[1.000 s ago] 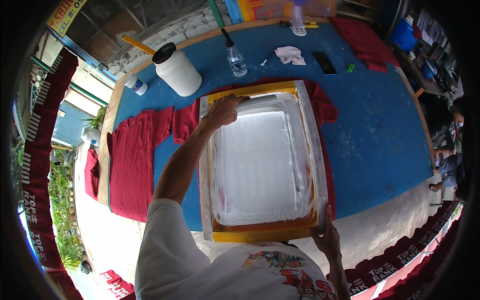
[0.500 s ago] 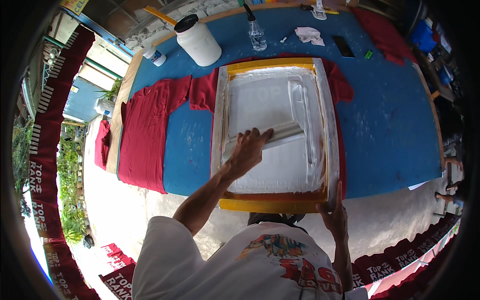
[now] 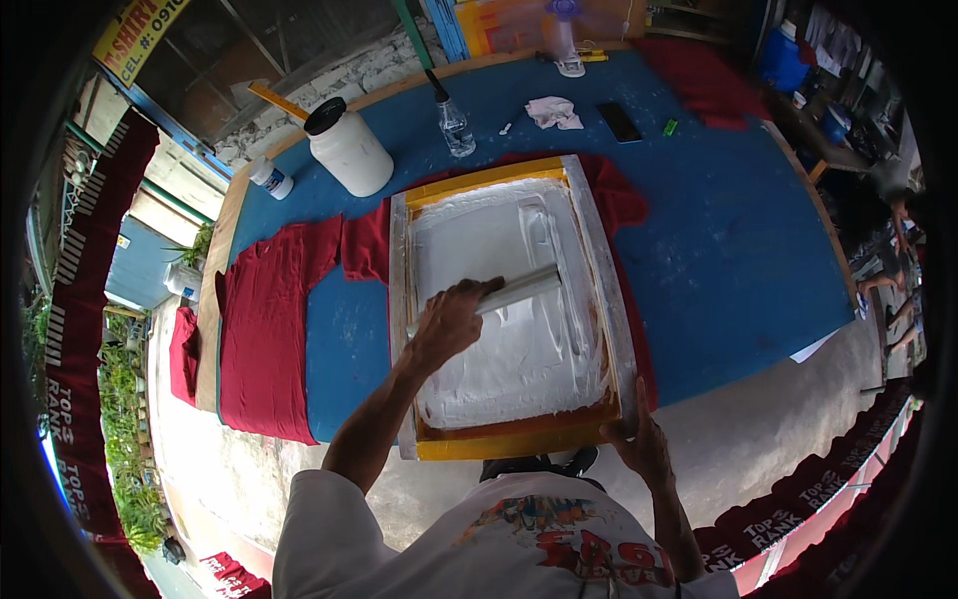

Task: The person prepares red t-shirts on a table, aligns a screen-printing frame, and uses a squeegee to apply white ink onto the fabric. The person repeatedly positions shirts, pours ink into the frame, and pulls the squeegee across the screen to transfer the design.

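A wooden screen-printing frame (image 3: 601,262) with yellow tape along its near and far edges lies over a dark red T-shirt (image 3: 621,192). Thick white ink (image 3: 499,374) coats its mesh, with ridges near the right side. My left hand (image 3: 449,324) is closed over a long squeegee (image 3: 531,288), which lies across the middle of the mesh, its right end slightly farther away. At the near right corner, my right hand (image 3: 641,447) grips the frame, fingers along its outer side.
Left of the frame another red shirt (image 3: 264,334) lies flat on the blue table (image 3: 728,260). Along the far side stand a white tub (image 3: 349,155), a small jar (image 3: 271,178) and a clear bottle (image 3: 455,130), with a cloth (image 3: 552,112) and a phone (image 3: 620,123). Printed red cloths hang around.
The whole view has swung, so the table and frame appear farther left and lower. The squeegee is tilted differently and sits slightly farther up the mesh. Both hands keep their holds.
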A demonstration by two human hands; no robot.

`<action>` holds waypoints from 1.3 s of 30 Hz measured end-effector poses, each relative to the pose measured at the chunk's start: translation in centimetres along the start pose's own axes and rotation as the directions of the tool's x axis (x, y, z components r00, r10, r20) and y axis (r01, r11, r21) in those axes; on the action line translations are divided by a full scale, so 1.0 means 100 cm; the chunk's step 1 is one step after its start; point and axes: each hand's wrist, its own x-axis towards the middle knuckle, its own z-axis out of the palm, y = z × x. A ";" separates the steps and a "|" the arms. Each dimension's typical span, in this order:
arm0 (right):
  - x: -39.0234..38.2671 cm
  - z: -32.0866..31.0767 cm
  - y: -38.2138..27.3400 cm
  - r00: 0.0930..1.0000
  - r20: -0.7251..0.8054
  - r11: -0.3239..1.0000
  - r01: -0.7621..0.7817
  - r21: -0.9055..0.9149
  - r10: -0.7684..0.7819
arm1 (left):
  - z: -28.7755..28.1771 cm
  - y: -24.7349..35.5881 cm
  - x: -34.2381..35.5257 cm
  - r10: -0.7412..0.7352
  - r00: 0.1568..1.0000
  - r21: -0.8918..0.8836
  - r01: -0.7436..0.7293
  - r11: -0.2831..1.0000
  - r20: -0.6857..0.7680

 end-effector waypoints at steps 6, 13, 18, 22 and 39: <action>0.001 -0.003 -0.004 0.998 0.018 0.998 -0.054 0.016 0.054 | 0.008 -0.081 0.166 0.157 0.987 0.175 -0.149 0.973 -0.034; 0.004 -0.002 -0.008 0.996 0.016 0.996 -0.088 -0.016 0.088 | 0.022 -0.088 0.222 -0.019 0.975 0.210 -0.029 0.977 0.223; 0.004 -0.002 -0.007 0.995 0.024 0.995 -0.098 -0.024 0.099 | 0.036 -0.059 0.155 0.187 0.947 0.225 -0.248 0.942 0.261; 0.002 0.000 -0.004 0.996 0.010 0.996 -0.083 -0.013 0.083 | 0.047 -0.010 0.046 0.315 0.911 0.170 -0.366 0.915 0.266; -0.001 0.007 0.008 0.999 -0.033 0.999 0.036 0.004 -0.036 | -0.013 0.058 -0.090 0.018 0.928 -0.016 -0.013 1.000 0.372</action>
